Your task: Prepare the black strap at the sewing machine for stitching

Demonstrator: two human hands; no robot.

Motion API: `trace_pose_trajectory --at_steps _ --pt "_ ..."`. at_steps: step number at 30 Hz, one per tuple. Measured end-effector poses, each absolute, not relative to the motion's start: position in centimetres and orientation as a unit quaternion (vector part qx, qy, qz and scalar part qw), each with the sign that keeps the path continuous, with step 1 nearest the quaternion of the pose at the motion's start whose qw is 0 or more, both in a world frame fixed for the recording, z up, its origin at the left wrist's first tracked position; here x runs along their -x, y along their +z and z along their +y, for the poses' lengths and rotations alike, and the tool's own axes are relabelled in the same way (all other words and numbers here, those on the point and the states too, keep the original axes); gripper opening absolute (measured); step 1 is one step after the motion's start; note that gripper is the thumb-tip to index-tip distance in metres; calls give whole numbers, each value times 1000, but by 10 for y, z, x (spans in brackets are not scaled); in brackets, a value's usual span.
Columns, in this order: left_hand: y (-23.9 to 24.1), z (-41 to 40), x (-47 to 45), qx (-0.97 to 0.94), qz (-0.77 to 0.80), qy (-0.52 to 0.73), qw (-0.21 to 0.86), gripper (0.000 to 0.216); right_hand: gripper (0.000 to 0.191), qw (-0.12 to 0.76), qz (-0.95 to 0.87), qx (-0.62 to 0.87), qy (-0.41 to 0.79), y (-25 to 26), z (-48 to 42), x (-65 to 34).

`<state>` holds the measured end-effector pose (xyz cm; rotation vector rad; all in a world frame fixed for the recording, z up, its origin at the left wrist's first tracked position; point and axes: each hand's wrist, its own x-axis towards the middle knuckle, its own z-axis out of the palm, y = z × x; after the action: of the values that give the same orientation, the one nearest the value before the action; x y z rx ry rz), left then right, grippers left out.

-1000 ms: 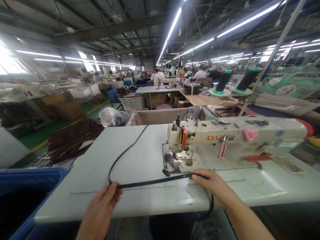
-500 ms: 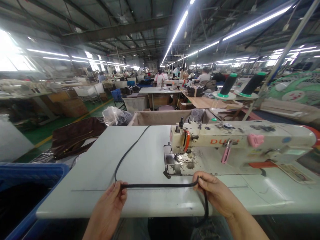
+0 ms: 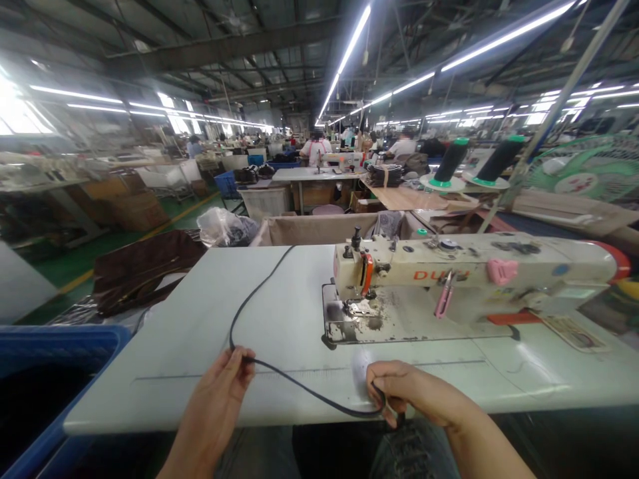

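Both grips are clamped on the black strap (image 3: 304,389): the left hand (image 3: 219,392) pinches it at the front of the desk (image 3: 210,313), the right hand (image 3: 399,392) is closed round its other end at the desk's near edge. Half a second ago the strap ran taut and straight between the hands; it now sags in a slack curve, the right hand having drawn back from the sewing machine (image 3: 449,279). Judgement: the strap is being gathered toward the person, away from the needle plate. Its far length trails across the desk toward the cloth bin (image 3: 309,229).
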<state>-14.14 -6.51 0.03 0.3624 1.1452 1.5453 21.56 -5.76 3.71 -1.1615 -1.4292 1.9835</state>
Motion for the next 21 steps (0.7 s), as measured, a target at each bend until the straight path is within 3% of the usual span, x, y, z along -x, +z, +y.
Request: trace_pose_trajectory --at_steps 4,10,16,21 --pt "7 -58 145 -210 521 618 550 38 30 134 -593 426 669 37 -55 -219" --pt "2 -42 162 -323 574 587 471 70 27 123 -662 439 594 48 -54 -218" --pt "-3 -33 168 -286 545 635 467 69 20 107 -813 444 361 56 -60 -208" --pt "1 -32 161 -267 526 667 455 67 25 123 -778 468 401 54 -59 -208"
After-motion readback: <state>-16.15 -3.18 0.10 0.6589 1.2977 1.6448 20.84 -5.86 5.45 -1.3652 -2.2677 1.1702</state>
